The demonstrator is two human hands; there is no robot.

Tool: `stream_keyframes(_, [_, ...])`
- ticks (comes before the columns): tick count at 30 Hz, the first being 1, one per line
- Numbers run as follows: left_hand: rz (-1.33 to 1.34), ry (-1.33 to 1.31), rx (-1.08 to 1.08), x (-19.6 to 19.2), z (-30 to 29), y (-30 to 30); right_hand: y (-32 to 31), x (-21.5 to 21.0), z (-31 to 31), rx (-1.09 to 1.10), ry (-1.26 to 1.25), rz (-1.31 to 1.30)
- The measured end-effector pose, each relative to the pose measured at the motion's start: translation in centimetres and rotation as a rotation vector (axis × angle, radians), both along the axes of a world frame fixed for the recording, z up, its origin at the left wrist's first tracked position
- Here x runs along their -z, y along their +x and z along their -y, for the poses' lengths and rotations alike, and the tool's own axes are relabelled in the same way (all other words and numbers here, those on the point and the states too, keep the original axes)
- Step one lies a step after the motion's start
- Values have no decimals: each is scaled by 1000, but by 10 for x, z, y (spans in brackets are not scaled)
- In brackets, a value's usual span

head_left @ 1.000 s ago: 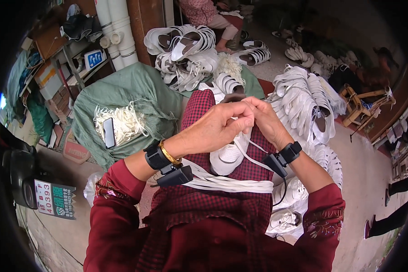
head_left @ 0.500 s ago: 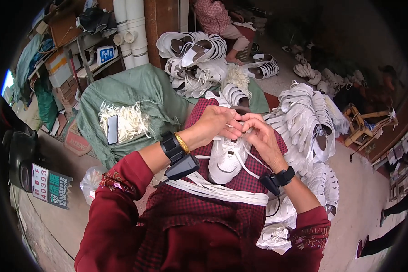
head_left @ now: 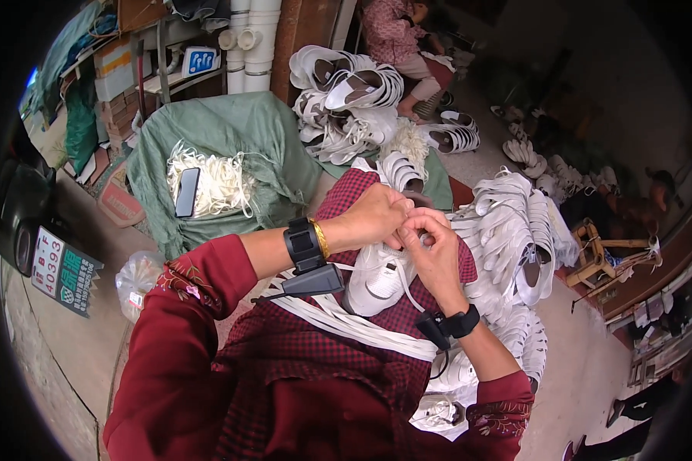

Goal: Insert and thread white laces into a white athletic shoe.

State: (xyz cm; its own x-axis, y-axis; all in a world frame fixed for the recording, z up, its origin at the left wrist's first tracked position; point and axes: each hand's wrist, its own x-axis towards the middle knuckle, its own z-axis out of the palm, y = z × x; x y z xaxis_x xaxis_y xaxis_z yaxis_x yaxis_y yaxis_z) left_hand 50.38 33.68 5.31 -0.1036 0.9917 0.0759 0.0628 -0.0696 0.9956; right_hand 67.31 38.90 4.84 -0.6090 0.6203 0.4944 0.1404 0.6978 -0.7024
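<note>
- We see two bare hands meeting above a lap covered in red-and-black checked cloth.
- The left hand [head_left: 375, 220] is curled nearly closed, fingertips drawn together; we cannot tell what lies between them.
- The right hand [head_left: 432, 244] meets it, thumb and forefinger bent into a pinch; here too, we cannot make out anything held.
- Just below both hands sits a white shoe [head_left: 375, 286], toe toward the wearer, a white lace [head_left: 417, 298] trailing from it toward the right wrist.
- Nearer the body than the hands, a bundle of white laces [head_left: 354, 329] lies across the lap.
- To the right hand's right, we find stacked white shoe pieces [head_left: 500, 223].
- Left of the left hand, a dark phone [head_left: 187, 192] rests against pale laces [head_left: 224, 183] on a green sack [head_left: 242, 127].
- Farther left, writing shows on a white-and-green sign [head_left: 60, 270] and a reddish slab [head_left: 121, 196]; beyond the sack, a white box [head_left: 200, 61] bears a blue label.
</note>
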Motion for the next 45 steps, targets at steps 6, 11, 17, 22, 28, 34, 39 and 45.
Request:
stream_keyframes(6, [154,-44,-44,1,8,-3,-2,-4,12,-2,153,39])
stream_keyframes(11, [53,-43,-43,0,8,-5,0,5,3,-3,43,6])
stream_keyframes(17, [35,1,-158,-1,44,-78,15,9,-16,-104,-123,-99])
stream_keyframes(22, [-112,4,-514,24,96,-194,18,1,-23,-89,-9,-69])
stream_keyframes(28, [-187,5,-927,46,153,-329,58,-23,-48,143,-8,-95])
stream_keyframes(34, [-523,10,-744,58,116,-275,165,-36,-128,549,193,-57])
stream_keyframes(39, [-682,359,-513,27,72,-151,240,-4,-184,757,184,-152])
stream_keyframes(45, [-881,490,-103,9,81,-57,107,-6,-81,445,418,166])
